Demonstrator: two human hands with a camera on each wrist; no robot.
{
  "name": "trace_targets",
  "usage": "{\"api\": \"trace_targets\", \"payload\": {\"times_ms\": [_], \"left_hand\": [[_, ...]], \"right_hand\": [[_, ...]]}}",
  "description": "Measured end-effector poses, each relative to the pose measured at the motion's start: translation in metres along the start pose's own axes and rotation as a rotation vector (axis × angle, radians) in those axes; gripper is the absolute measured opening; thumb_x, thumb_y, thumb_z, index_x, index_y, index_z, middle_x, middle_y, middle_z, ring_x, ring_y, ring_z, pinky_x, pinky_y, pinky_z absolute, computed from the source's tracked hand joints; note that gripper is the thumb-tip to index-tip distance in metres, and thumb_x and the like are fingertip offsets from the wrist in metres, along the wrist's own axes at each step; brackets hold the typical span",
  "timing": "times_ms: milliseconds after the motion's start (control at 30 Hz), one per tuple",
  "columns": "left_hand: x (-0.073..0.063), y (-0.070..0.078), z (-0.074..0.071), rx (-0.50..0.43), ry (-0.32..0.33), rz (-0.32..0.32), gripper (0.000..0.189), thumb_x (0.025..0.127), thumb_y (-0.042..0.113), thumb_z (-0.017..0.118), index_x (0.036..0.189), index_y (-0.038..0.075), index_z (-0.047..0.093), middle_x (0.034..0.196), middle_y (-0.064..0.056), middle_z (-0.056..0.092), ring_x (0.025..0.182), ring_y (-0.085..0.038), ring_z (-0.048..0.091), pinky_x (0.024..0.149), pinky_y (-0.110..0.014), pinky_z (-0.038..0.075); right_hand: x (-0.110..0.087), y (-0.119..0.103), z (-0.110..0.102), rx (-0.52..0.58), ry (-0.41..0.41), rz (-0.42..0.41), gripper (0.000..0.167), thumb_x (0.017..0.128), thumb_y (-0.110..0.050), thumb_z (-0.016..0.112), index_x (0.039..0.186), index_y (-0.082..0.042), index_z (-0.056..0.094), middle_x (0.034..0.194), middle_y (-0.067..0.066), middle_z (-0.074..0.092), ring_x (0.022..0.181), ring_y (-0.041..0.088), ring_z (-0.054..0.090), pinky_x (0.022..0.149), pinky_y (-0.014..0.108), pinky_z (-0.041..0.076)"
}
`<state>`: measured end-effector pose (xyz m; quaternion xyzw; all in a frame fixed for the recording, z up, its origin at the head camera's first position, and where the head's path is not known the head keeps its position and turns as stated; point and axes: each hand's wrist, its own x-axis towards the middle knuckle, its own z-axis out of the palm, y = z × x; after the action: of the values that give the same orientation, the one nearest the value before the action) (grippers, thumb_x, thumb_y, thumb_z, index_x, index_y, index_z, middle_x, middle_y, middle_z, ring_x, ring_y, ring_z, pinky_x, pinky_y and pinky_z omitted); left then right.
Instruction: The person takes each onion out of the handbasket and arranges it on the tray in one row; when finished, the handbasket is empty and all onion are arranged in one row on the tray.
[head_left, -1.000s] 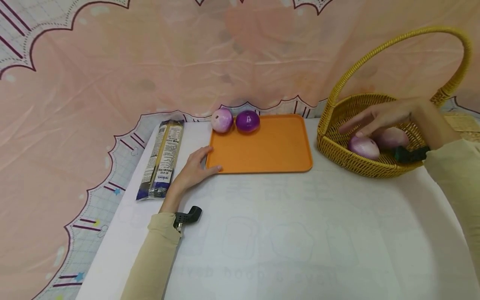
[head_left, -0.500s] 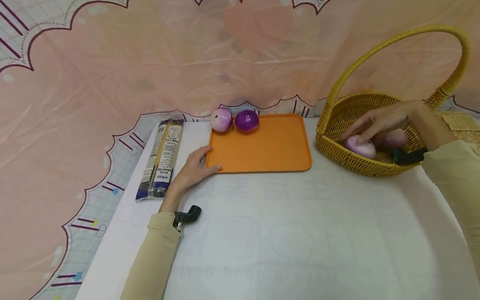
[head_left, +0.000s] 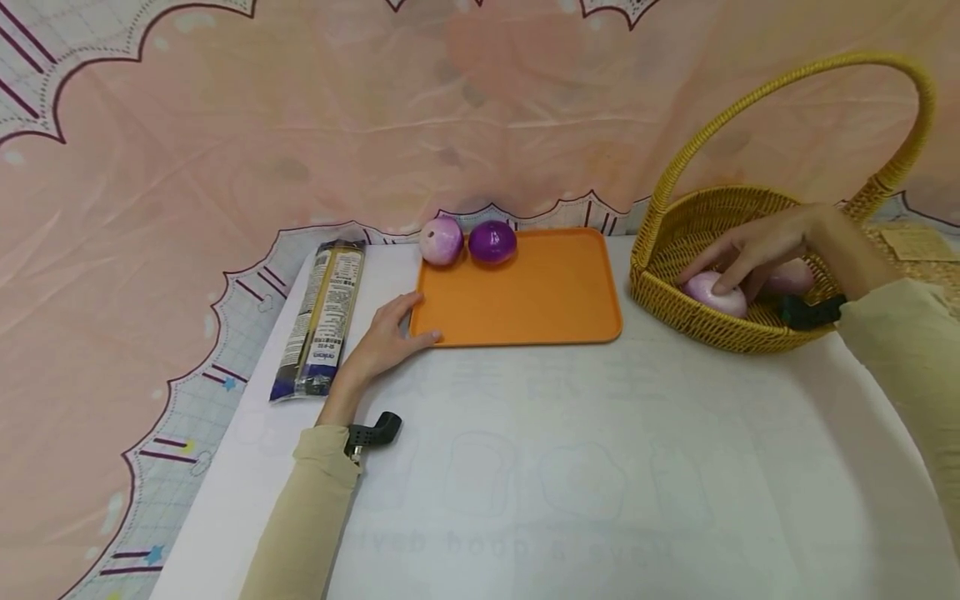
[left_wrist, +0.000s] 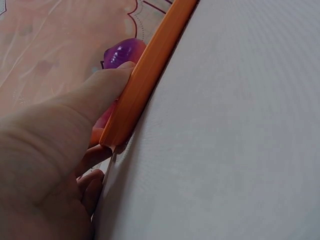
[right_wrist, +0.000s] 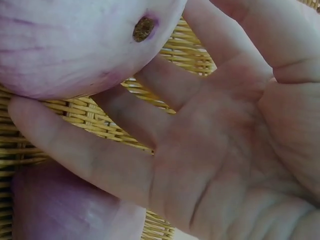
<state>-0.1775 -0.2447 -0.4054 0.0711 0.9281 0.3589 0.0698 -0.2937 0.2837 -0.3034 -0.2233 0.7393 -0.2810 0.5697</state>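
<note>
In the head view my left hand (head_left: 386,340) is at the near left corner of an orange tray (head_left: 551,287). Its thumb lies on the rim and its fingers wrap the corner, as the left wrist view shows. My right hand (head_left: 776,237) reaches into a yellow wicker basket (head_left: 731,337) and grips a pale purple onion (head_left: 716,296), thumb and fingers spread round it. In the right wrist view this onion (right_wrist: 75,45) shows its brown root end. A second onion (head_left: 791,277) lies beside it in the basket, partly behind the hand.
A whitish-purple onion (head_left: 441,242) and a dark purple one (head_left: 492,242) sit at the tray's far left. A long printed packet (head_left: 321,321) lies left of it. The basket's tall handle (head_left: 787,79) arches over the right arm. A patterned cloth (head_left: 375,108) hangs behind the white table.
The right hand has lowered onto the onion and closed its fingers round it; the onion has shifted slightly left in the basket. The left hand stays at the tray.
</note>
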Motion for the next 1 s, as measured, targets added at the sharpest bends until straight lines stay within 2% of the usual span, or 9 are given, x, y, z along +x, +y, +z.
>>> {"api": "trace_targets", "payload": {"times_ms": [167, 267, 500, 767, 867, 1000], "left_hand": [[0.000, 0.001, 0.000, 0.005, -0.013, -0.014, 0.080, 0.087, 0.039, 0.071, 0.151, 0.009, 0.033, 0.160, -0.014, 0.026, 0.150, -0.034, 0.015, 0.123, -0.052, 0.015], [0.000, 0.000, 0.000, -0.001, -0.014, -0.014, 0.080, 0.087, 0.039, 0.071, 0.151, 0.009, 0.033, 0.160, -0.013, 0.026, 0.150, -0.033, 0.015, 0.123, -0.052, 0.015], [0.000, 0.000, 0.000, 0.000, -0.006, 0.002, 0.079, 0.087, 0.037, 0.071, 0.150, 0.007, 0.034, 0.159, -0.014, 0.028, 0.149, -0.034, 0.016, 0.123, -0.052, 0.015], [0.001, 0.001, 0.000, -0.006, -0.006, 0.004, 0.078, 0.087, 0.036, 0.071, 0.149, 0.007, 0.035, 0.159, -0.015, 0.028, 0.149, -0.035, 0.016, 0.123, -0.052, 0.016], [0.001, 0.001, 0.000, -0.003, -0.008, 0.004, 0.078, 0.087, 0.037, 0.071, 0.150, 0.008, 0.034, 0.159, -0.014, 0.028, 0.149, -0.034, 0.015, 0.123, -0.052, 0.016], [0.001, 0.001, 0.000, -0.005, -0.007, 0.001, 0.079, 0.087, 0.037, 0.071, 0.150, 0.008, 0.034, 0.159, -0.014, 0.027, 0.149, -0.034, 0.015, 0.123, -0.052, 0.016]], "right_hand": [[0.004, -0.002, 0.000, -0.054, 0.000, 0.013, 0.059, 0.100, -0.019, 0.053, 0.152, -0.009, 0.028, 0.136, 0.002, 0.043, 0.116, 0.016, 0.050, 0.096, 0.037, 0.054], [0.006, -0.003, -0.001, -0.032, -0.016, 0.020, 0.058, 0.101, -0.020, 0.052, 0.152, -0.010, 0.028, 0.134, 0.000, 0.044, 0.116, 0.017, 0.049, 0.096, 0.038, 0.053], [0.010, -0.004, -0.002, 0.002, -0.034, 0.026, 0.045, 0.102, -0.021, 0.050, 0.146, -0.030, 0.043, 0.128, -0.005, 0.049, 0.110, 0.015, 0.052, 0.094, 0.036, 0.053], [0.011, -0.005, -0.005, -0.039, -0.021, 0.016, 0.043, 0.101, -0.020, 0.050, 0.143, -0.033, 0.047, 0.129, -0.014, 0.053, 0.106, 0.007, 0.053, 0.092, 0.028, 0.051], [0.011, -0.006, -0.004, -0.031, -0.005, 0.026, 0.046, 0.100, -0.021, 0.052, 0.146, -0.027, 0.045, 0.129, -0.010, 0.053, 0.107, 0.009, 0.053, 0.093, 0.028, 0.051], [0.011, -0.005, -0.002, -0.036, 0.020, 0.037, 0.058, 0.098, -0.021, 0.056, 0.151, -0.011, 0.034, 0.132, 0.000, 0.049, 0.111, 0.014, 0.052, 0.094, 0.030, 0.051]]}}
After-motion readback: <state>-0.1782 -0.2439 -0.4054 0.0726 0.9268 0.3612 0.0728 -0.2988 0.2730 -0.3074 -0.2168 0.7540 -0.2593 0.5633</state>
